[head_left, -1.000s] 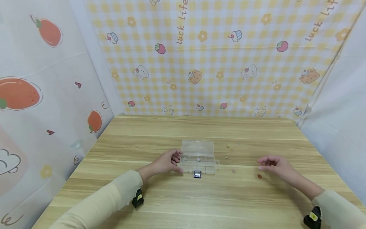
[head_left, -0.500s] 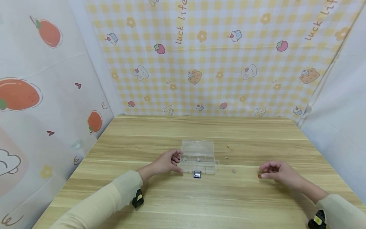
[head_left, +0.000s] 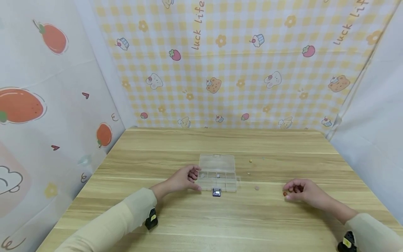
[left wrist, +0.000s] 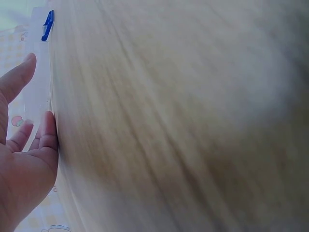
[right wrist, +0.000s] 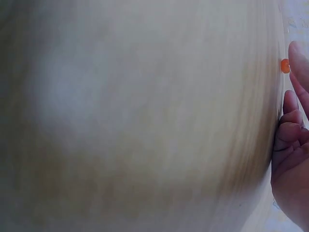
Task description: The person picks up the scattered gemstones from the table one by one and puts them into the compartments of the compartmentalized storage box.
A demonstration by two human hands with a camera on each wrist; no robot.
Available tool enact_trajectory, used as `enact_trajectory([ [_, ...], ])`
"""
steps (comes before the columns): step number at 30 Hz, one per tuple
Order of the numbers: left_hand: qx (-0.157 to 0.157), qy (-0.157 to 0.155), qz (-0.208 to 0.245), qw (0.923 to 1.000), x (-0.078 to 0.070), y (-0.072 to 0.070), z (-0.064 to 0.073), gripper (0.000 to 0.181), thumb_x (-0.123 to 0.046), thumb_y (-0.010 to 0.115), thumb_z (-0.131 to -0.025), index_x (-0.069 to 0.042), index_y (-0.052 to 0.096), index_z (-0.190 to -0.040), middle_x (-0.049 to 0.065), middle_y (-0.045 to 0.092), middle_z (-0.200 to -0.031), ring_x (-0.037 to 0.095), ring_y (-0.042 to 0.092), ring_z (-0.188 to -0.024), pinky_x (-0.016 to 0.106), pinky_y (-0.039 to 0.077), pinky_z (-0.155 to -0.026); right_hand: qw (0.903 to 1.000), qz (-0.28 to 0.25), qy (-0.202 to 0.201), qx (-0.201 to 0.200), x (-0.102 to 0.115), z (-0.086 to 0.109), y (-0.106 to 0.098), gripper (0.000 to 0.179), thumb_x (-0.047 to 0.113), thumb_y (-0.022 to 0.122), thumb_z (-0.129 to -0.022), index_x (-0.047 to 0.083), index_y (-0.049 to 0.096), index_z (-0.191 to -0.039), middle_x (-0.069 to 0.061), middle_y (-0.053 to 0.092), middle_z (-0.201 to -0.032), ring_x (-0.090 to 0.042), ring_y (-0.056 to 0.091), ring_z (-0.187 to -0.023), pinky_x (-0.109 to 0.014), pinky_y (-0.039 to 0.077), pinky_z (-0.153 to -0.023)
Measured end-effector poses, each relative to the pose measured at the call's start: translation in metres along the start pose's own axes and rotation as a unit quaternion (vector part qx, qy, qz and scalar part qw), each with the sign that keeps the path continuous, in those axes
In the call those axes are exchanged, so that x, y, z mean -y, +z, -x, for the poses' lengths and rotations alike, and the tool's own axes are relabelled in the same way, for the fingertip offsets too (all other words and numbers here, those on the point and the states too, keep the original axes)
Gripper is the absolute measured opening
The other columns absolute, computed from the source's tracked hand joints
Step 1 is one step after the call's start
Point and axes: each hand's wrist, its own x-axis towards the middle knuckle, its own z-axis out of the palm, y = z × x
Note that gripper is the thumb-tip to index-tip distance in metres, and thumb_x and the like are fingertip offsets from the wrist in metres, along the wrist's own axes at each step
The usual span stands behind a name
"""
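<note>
A clear plastic compartment box (head_left: 217, 184) lies on the wooden table with its lid (head_left: 217, 163) folded back and a dark blue latch (head_left: 216, 192) at the front. Two of its back compartments hold small pale stones. My left hand (head_left: 184, 179) grips the box's left end, thumb at the front corner and index finger further back. In the left wrist view the blue latch (left wrist: 47, 26) shows beyond the thumb. Over to the right, my right hand (head_left: 306, 191) has thumb and index finger around a small orange-red stone (head_left: 284, 193) at the tabletop. The right wrist view shows this stone (right wrist: 285, 65) at the fingertips.
Between box and right hand lie a pinkish stone (head_left: 256, 188), a small pale stone (head_left: 248, 173) and a yellowish stone (head_left: 250, 161). A clear tab juts from the box's right side. Patterned cloth (head_left: 214, 105) hangs behind the table (head_left: 157, 140) and on both sides.
My right hand has come down toward the table's front, and its thumb and index finger have closed in around the orange-red stone. My left hand stays at the box.
</note>
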Motion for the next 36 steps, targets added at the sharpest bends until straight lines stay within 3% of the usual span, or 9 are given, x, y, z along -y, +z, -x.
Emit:
enact_trajectory([
  [22,-0.002,0.003,0.002,1.0000,0.0011,-0.0007,-0.0003,0.070,-0.006,0.086,-0.072,0.003,0.049,-0.130,0.009,0.053,-0.106,0.020,0.052,-0.093,0.028,0.050,-0.080,0.9991,0.041,-0.004,-0.006,0.0023,-0.0013,0.0027,0.022,0.011,0.076,-0.084,0.001,0.068,-0.102,-0.006,0.059,-0.088,-0.010,0.045,-0.070,-0.026,0.041,-0.055],
  [36,0.001,0.007,-0.004,1.0000,-0.0008,0.0001,0.0004,0.070,-0.006,0.087,-0.072,0.004,0.049,-0.130,0.009,0.053,-0.105,0.020,0.051,-0.092,0.028,0.050,-0.080,0.9991,0.041,-0.006,-0.007,0.0016,0.0006,0.0043,0.020,0.011,0.074,-0.086,0.001,0.068,-0.101,-0.006,0.060,-0.088,-0.011,0.045,-0.065,-0.026,0.041,-0.053],
])
